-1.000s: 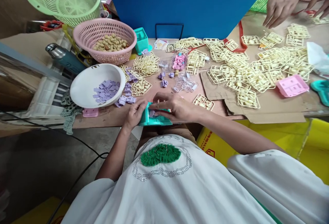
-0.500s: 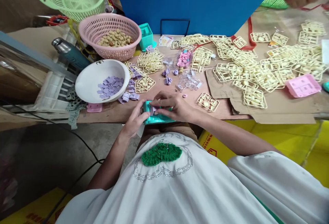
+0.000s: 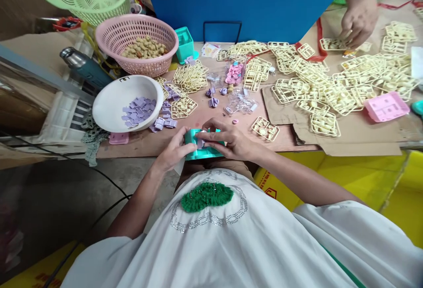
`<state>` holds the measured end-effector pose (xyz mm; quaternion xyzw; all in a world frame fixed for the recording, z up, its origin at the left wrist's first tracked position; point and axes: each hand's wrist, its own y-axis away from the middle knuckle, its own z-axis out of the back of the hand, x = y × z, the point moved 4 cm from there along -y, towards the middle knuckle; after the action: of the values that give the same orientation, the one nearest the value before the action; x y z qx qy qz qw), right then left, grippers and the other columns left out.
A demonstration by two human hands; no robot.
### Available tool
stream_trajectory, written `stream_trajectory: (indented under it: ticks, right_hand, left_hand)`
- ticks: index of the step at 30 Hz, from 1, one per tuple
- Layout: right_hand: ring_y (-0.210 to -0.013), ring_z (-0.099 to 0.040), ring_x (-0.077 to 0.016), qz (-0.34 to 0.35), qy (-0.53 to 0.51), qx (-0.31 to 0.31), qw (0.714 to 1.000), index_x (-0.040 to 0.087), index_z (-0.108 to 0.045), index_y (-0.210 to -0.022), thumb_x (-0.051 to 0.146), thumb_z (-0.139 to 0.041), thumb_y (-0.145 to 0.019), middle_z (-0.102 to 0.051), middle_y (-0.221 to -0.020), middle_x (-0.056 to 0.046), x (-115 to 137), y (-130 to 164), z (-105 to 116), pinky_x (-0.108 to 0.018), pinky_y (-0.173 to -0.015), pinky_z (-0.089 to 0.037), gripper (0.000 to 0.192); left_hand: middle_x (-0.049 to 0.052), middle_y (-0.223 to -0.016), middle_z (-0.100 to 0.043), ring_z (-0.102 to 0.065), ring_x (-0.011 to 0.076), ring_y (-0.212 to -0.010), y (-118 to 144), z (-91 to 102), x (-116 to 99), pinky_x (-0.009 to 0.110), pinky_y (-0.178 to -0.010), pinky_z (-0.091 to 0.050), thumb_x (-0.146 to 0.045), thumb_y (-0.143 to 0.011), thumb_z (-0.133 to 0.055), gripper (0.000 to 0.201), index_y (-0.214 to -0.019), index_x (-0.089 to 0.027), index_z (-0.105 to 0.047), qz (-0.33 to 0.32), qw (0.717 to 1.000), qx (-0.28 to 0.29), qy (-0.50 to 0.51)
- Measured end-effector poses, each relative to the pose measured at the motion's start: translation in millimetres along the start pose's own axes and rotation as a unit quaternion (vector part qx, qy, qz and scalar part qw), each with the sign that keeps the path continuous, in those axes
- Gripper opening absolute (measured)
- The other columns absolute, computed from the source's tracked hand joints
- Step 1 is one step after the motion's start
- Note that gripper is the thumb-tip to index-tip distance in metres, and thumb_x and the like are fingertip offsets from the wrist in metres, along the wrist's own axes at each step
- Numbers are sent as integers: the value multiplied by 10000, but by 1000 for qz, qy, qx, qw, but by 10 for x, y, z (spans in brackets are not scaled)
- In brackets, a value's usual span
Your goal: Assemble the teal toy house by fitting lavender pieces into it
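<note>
Teal tray sits at the table's near edge, gripped by the left hand and right hand, whose fingertips pinch a purple piece on it. Beyond-left of the tray, a white bowl holds purple pieces.

Tight ahead, open to the right
Beyond left hand: white bowl, purple pieces. Right of right hand: bare bench up to cream frame.

A pink basket of tan pieces sits at the bench's far left corner, a white bowl of purple chips nearer the front edge, cream frames spread toward the right.
</note>
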<state>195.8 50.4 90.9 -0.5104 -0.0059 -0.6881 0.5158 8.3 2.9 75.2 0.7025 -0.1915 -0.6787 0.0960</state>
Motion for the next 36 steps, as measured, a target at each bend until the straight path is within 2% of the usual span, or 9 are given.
stream_trajectory:
  ticks: [4,9,12,14,18,23,26,30,36]
  right_hand:
    - [-1044,-668,-214,-14,-33,3,999,201,-754,-1338,358,-583,-1076,-661,-1146,-145,-26,-33,-18,-352,-896,-567,350]
    - [-915,-677,-193,-97,-115,-75,986,190,-749,-1332,472,-768,-952,-697,-1009,-83,-97,29,-49,-344,-851,-582,474]
    - [-923,-680,-185,-125,-136,-62,981,179,-740,-1330,449,-755,-968,-693,-1102,-101,-62,75,-62,-338,-851,-593,452]
    - [-991,-686,-203,-126,-134,-51,981,182,-745,-1302,439,-727,-989,-678,-1182,-123,-20,91,-56,-338,-850,-602,405]
    - [-1056,-669,-227,-104,-111,-63,986,180,-721,-1273,402,-707,-1005,-670,-1186,-134,56,99,-37,-343,-851,-605,349]
    - [-1068,-645,-231,-75,-63,-78,992,169,-654,-1283,361,-650,-1041,-661,-1181,-137,96,115,-52,-364,-902,-584,308]
    - [-1109,-639,-242,-69,-50,-68,994,170,-640,-1290,360,-628,-1053,-657,-1189,-139,76,131,-61,-379,-939,-570,304]
    - [-1113,-647,-244,-66,-50,-58,995,171,-638,-1322,383,-613,-1059,-654,-1203,-143,30,147,-58,-381,-943,-571,339]
    - [-1122,-650,-243,-60,-43,-53,996,163,-647,-1350,384,-604,-1064,-650,-1207,-152,54,139,-58,-391,-971,-572,364]
  left_hand:
    - [20,-1071,-660,-610,192,-1005,-1,-9,2,265,-837,-488,-313,-717,-756,455,-1129,-208,-592,-2,1000,29,12]
    - [41,-1132,-676,-628,200,-1058,36,13,86,279,-894,-511,-310,-752,-818,490,-1166,-211,-575,-23,996,63,62]
    - [50,-1188,-671,-629,214,-1122,66,31,149,295,-940,-523,-313,-773,-827,510,-1205,-223,-571,-36,994,66,74]
    - [54,-1264,-659,-621,229,-1179,80,41,180,306,-969,-525,-316,-786,-822,504,-1217,-234,-575,-54,996,51,57]
    - [71,-1483,-583,-560,280,-1362,97,16,224,370,-1100,-497,-357,-820,-807,510,-1258,-259,-565,-80,996,32,32]
    - [84,-1654,-443,-404,330,-1548,126,-40,250,451,-1241,-408,-358,-779,-837,669,-1361,-282,-518,-88,995,27,49]
    - [67,-1611,-487,-443,314,-1510,147,-51,256,435,-1207,-434,-325,-761,-830,659,-1349,-290,-534,-70,995,18,75]
    - [53,-1408,-608,-553,272,-1346,155,-73,242,361,-1078,-493,-304,-760,-813,605,-1312,-275,-568,-38,994,17,99]
    - [24,-1141,-656,-609,194,-1070,151,-131,194,270,-882,-515,-250,-727,-815,534,-1219,-242,-607,-50,992,-9,113]
